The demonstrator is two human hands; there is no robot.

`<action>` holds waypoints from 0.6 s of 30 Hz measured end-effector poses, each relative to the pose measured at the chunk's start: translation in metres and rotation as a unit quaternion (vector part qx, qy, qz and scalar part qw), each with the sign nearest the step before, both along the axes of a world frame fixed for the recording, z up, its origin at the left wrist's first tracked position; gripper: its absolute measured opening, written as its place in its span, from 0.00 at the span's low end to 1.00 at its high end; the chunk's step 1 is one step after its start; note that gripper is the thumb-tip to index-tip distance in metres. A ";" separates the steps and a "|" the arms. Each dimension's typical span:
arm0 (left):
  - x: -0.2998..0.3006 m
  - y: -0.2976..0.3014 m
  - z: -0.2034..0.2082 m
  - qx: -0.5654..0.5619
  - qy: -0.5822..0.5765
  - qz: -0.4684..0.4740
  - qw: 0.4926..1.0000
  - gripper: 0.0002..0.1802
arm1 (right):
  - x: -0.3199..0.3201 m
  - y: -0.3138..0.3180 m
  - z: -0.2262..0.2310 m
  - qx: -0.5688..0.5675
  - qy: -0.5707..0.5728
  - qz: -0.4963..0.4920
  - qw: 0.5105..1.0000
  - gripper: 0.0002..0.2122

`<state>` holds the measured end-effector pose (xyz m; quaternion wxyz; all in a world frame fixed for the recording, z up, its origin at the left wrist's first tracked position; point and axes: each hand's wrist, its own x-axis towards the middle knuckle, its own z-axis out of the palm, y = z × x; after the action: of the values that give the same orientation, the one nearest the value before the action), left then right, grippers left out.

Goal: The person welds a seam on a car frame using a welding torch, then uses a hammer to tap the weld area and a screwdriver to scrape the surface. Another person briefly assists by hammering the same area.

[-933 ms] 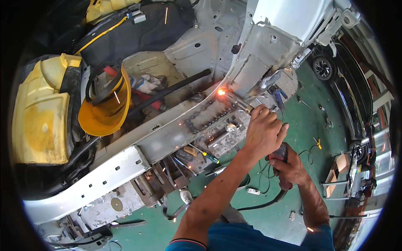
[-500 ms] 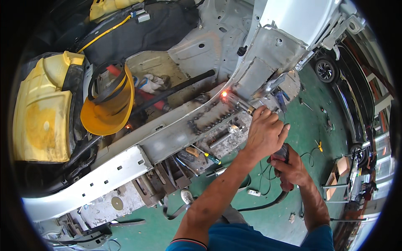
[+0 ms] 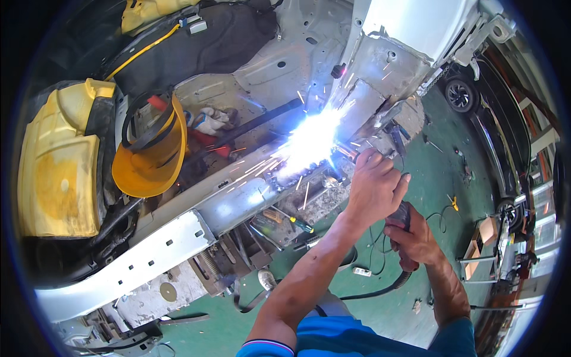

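My left hand is closed round the front neck of a welding torch. Behind it, my right hand grips the handle of the same welding torch, whose dark ribbed cable drops away below. At the torch tip a blinding blue-white arc burns on the grey metal car sill, throwing sparks mostly to the left. Glare hides the nozzle and the weld spot itself. Beyond the sill lies the bare floor pan of the car body.
A yellow welding face shield rests left of the arc, beside a yellow foam block. Screwdrivers lie below the sill. A cable crosses the green floor. A dark car stands at right.
The glowing orange spot at the torch tip has become a bright arc with flying sparks. Both hands hold nearly the same place on the torch.
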<state>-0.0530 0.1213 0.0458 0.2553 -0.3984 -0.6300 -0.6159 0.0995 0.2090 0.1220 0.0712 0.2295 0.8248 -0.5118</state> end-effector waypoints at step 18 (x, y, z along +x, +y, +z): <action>0.032 -0.003 0.010 -0.035 0.043 0.004 0.998 0.17 | 0.034 0.008 -0.011 -0.024 0.018 -0.008 1.000 0.17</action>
<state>-0.0210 0.1188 0.0553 0.2703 -0.4310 -0.6412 -0.5745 0.1339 0.2170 0.1106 0.0575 0.2248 0.8117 -0.5359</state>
